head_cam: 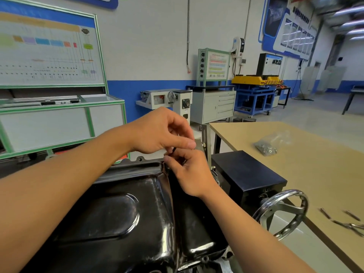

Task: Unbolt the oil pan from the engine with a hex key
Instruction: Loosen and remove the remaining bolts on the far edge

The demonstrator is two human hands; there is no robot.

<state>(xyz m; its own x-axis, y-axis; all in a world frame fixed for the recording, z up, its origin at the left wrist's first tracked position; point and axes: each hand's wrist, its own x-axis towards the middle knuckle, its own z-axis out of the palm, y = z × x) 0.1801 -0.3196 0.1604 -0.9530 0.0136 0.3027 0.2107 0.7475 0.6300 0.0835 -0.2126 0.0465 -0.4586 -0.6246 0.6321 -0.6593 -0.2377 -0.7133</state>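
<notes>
- While the oil pan [122, 209] sits underside-up on the engine, filling your view from 8 to 6 o'clock, count the job as unfinished. Its rim looks seated all round, and no gap shows at the flange.
- Your left hand [161, 133], just above centre, has its fingers curled, with thumb and forefinger pinching the upper end of the hex key [174, 150].
- Only a short dark stretch of that key shows between your hands. Its long axis stands near upright, leaning from 1 o'clock down toward 7 o'clock, so the lower end points at the pan's far flange. The tip is hidden, so you cannot tell whether it sits in a bolt head.
- Your right hand [190, 174], just below the left, curls its fingers round the key's lower part at the pan's 12 o'clock corner.
- At 4 o'clock the handwheel [283, 210] stands untouched.
- At 3 o'clock the worktop [315, 164] carries a clear bag of hardware [266, 147]. Nearer 4 o'clock lie blurred slim metal pieces [346, 223], possibly bolts already out, though that is a guess. Judging by this, the far corner is in hand and the lift-off remains.
</notes>
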